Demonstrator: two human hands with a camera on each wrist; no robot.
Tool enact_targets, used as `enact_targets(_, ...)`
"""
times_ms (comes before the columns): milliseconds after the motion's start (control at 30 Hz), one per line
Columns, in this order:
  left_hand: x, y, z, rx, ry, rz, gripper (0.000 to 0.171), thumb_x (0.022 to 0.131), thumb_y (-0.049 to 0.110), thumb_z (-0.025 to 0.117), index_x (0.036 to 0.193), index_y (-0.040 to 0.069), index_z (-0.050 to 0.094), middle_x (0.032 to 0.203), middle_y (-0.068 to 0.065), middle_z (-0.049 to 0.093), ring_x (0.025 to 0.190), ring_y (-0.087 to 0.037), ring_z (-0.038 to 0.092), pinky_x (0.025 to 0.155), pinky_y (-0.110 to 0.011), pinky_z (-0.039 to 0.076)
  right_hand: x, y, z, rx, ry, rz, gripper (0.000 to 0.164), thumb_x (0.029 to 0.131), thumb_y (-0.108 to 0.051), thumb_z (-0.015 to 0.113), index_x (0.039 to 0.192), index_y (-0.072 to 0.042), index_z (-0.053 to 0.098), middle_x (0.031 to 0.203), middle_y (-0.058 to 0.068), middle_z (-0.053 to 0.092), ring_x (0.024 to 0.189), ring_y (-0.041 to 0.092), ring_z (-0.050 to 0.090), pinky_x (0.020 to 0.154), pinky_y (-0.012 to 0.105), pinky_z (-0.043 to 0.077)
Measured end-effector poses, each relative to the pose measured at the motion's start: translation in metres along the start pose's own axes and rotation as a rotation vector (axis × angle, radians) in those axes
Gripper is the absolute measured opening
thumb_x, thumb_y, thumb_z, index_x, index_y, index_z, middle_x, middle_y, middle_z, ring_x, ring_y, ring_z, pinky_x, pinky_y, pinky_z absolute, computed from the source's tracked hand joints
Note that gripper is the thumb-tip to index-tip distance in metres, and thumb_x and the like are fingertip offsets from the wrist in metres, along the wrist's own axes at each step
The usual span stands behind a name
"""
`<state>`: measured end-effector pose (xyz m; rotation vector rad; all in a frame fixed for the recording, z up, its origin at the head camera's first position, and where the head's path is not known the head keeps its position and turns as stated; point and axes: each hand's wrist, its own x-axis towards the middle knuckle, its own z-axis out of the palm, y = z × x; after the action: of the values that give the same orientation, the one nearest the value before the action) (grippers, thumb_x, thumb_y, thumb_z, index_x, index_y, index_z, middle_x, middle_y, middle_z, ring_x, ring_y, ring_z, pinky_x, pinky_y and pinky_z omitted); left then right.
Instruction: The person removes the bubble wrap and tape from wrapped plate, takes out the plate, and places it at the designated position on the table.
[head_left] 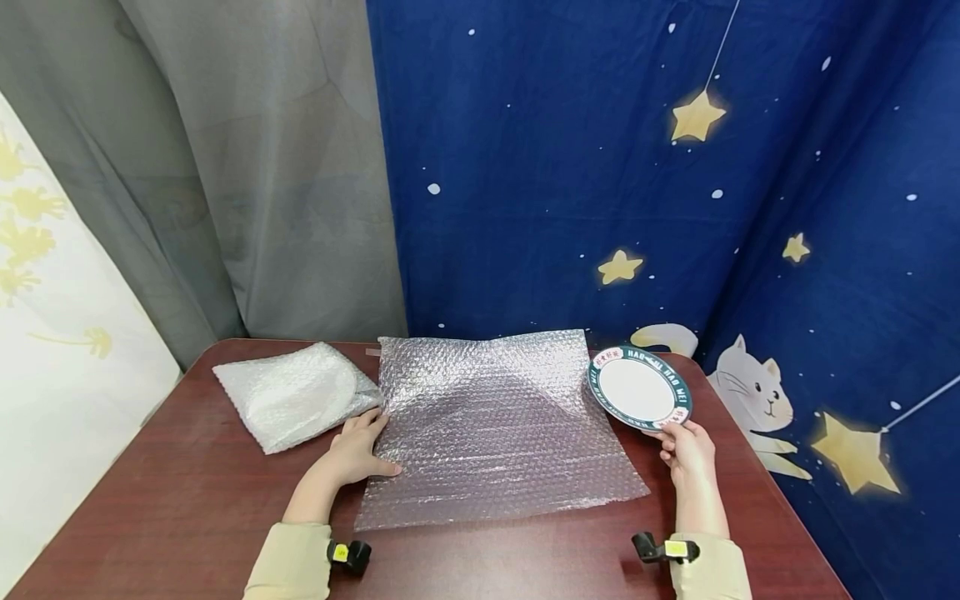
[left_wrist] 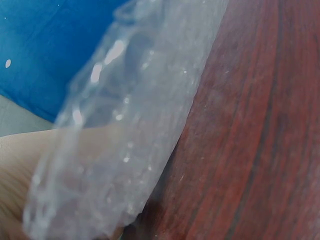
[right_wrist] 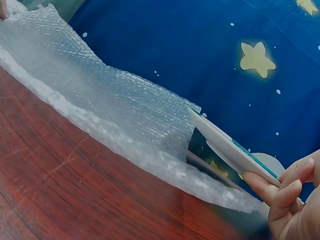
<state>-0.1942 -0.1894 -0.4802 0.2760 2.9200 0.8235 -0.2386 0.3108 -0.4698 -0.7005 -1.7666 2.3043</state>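
Observation:
A sheet of clear bubble wrap point(head_left: 495, 425) lies spread over the middle of the table. My left hand point(head_left: 356, 454) rests at its left edge with thumb and fingers spread apart. In the left wrist view the bubble wrap point(left_wrist: 120, 130) stands up close to the camera, and part of the hand shows behind it. My right hand point(head_left: 686, 450) pinches the near rim of a round plate point(head_left: 637, 390), white with a dark green lettered rim. The right wrist view shows the plate point(right_wrist: 232, 145) tilted and raised beside the sheet's right edge, with fingers beneath its rim.
A bubble-wrapped packet point(head_left: 300, 396) lies at the back left of the reddish-brown wooden table point(head_left: 180, 500), close to my left hand. Behind the table hang a grey curtain point(head_left: 277, 167) and a blue star-patterned curtain point(head_left: 525, 167).

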Motion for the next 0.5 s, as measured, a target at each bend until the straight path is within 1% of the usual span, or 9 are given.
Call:
enact_targets(133,0.0000,0.0008,-0.0001,-0.001,0.001,0.000,0.095,0.070,0.037,0.084,0.140,-0.009,0.040,0.147,-0.029,0.027,0.132,-0.049,0.023,0.097,-0.067,0.025,0.0005,0.0007,-0.0032,-0.003,0.009,0.009,0.017,0.093,0.001,0.047,0.109,-0.002,0.042,0.061,0.001,0.065,0.045,0.000,0.039,0.042,0.015,0.032)
enact_targets(300,0.0000,0.0014,-0.0005,0.004,0.000,-0.003,0.095,0.070,0.037,0.084,0.141,-0.009,0.040,0.148,-0.029,0.027,0.132,-0.049,0.023,0.097,-0.067,0.025,0.0021,0.0013,-0.0063,-0.001,0.007,0.003,0.013,0.094,0.002,0.046,0.107,0.002,0.045,0.060,0.001,0.066,0.044,0.000,0.039,0.041,0.015,0.032)
enact_targets(500,0.0009,0.0005,0.0000,-0.002,-0.003,-0.004,0.096,0.070,0.038,0.084,0.141,-0.009,0.039,0.148,-0.029,0.027,0.132,-0.049,0.022,0.098,-0.067,0.024,0.0052,0.0034,-0.0087,-0.003,0.053,0.010,0.013,0.094,0.001,0.047,0.107,0.001,0.046,0.059,0.001,0.065,0.043,0.001,0.039,0.041,0.015,0.033)
